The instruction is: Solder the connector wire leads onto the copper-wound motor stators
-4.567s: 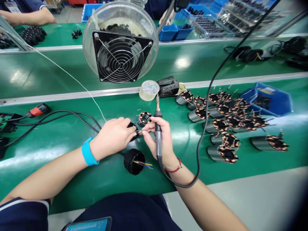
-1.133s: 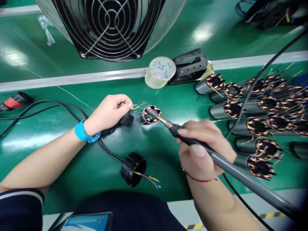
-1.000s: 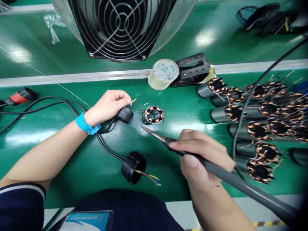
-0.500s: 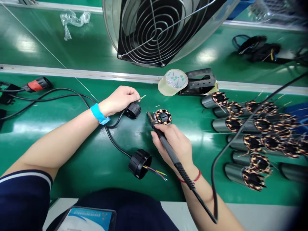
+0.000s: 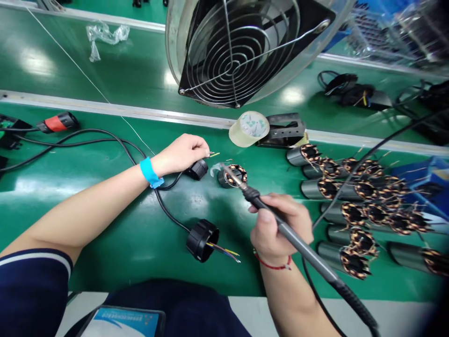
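Note:
My left hand [image 5: 187, 152] pinches thin wires [image 5: 213, 154] whose ends stick out past the fingertips. Just below it lies a black round cap [image 5: 198, 170] on a black cable. In my right hand [image 5: 280, 227] is a soldering iron [image 5: 298, 241], held like a pen, its tip pointing up and left. The tip lies across the view of a motor stator [image 5: 224, 179] with copper windings; whether they touch I cannot tell. A wisp of smoke hangs by the tip. Nearer me, a second black cap [image 5: 202, 239] has yellow, red and blue wires coming out of it.
A fan [image 5: 231, 65] with a wire guard stands at the back. Clear tape [image 5: 247, 128] sits before it. Several stators [image 5: 345, 210] lie at the right beside a blue bin [image 5: 430, 185]. The iron's cord [image 5: 368, 154] crosses there. A red-banded connector [image 5: 58, 122] lies left.
My right hand has moved right and turned, so the iron now slants across the stator. My left hand still pinches the wires. The whole view has shifted slightly, and smoke has appeared.

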Demonstrator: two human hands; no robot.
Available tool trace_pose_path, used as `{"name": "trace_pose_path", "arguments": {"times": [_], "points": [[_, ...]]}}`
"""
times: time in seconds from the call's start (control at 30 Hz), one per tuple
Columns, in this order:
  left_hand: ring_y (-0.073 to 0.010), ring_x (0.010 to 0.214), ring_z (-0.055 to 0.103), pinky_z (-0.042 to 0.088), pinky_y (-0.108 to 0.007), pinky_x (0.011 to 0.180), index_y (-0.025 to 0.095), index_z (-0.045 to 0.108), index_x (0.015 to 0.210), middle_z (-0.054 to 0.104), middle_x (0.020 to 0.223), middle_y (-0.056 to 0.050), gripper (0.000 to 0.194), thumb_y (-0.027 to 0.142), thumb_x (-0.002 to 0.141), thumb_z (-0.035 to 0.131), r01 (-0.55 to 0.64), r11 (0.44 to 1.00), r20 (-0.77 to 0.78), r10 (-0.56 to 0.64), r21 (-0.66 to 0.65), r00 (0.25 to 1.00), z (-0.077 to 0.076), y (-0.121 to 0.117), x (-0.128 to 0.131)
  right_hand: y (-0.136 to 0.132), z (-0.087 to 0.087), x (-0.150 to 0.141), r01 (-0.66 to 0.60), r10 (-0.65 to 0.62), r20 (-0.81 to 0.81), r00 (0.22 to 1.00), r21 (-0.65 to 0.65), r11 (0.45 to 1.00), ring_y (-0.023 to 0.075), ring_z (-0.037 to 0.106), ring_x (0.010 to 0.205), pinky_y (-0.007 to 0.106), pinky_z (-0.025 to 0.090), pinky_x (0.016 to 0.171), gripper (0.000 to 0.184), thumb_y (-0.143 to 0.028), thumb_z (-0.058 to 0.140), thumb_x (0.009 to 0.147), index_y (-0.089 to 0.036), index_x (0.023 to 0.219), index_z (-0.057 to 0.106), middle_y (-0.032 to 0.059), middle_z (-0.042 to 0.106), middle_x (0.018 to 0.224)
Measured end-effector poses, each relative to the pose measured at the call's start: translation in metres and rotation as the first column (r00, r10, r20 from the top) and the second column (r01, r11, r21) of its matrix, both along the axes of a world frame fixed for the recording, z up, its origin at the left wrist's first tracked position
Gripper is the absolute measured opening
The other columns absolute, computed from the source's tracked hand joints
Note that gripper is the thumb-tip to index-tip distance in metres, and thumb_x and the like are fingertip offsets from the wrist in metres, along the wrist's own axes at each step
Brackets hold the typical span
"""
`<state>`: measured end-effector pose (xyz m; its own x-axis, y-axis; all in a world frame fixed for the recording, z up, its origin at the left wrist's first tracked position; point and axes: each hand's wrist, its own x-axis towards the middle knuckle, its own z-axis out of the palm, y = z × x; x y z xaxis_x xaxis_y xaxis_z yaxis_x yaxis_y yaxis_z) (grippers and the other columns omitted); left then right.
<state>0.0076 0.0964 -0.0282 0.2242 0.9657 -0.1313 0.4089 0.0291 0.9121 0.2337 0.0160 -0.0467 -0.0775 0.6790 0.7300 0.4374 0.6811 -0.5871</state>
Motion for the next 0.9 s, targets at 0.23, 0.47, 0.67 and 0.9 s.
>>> {"name": "trace_pose_path", "arguments": {"times": [0.23,0.47,0.67,0.9], "points": [[-0.0082,0.058,0.045,0.033,-0.023,0.057,0.014,0.063,0.074,0.054,0.061,0.003,0.016,0.020,0.084,0.051,0.142,0.977,-0.164,-0.116,0.157,0.980,0.010,-0.012,0.016,0.007,-0.007,0.007,0.089,-0.095,-0.065,0.993,-0.098,0.991,0.0130,0.057,0.054,0.029,0.045,0.051,0.013,-0.024,0.062,0.083,-0.020,0.095,0.063,0.0000,0.060,0.075],[-0.0105,0.064,0.049,0.035,-0.024,0.062,0.015,0.061,0.073,0.061,0.069,0.001,0.018,0.020,0.084,0.048,0.157,0.961,-0.219,-0.107,0.229,0.970,0.012,-0.016,0.023,0.007,0.001,0.006,0.041,-0.046,-0.035,0.998,-0.139,0.990,0.0135,0.058,0.055,0.029,0.045,0.049,0.011,-0.024,0.060,0.084,-0.021,0.095,0.062,0.0005,0.061,0.075],[-0.0106,0.062,0.048,0.034,-0.024,0.062,0.015,0.060,0.073,0.059,0.066,0.001,0.018,0.020,0.084,0.047,0.133,0.967,-0.218,-0.085,0.216,0.972,0.013,-0.015,0.025,0.008,0.003,0.008,0.052,-0.054,-0.014,0.998,-0.134,0.990,0.0153,0.057,0.057,0.031,0.046,0.050,0.010,-0.029,0.057,0.087,-0.022,0.094,0.061,0.0018,0.062,0.074],[-0.0102,0.059,0.045,0.032,-0.024,0.060,0.015,0.060,0.072,0.055,0.063,0.002,0.018,0.022,0.085,0.049,0.119,0.970,-0.222,-0.071,0.212,0.972,0.012,-0.015,0.025,0.009,0.000,0.006,0.024,-0.033,-0.071,0.997,-0.123,0.992,0.0142,0.056,0.058,0.030,0.044,0.051,0.011,-0.026,0.060,0.085,-0.021,0.095,0.062,0.0013,0.062,0.074]]}}
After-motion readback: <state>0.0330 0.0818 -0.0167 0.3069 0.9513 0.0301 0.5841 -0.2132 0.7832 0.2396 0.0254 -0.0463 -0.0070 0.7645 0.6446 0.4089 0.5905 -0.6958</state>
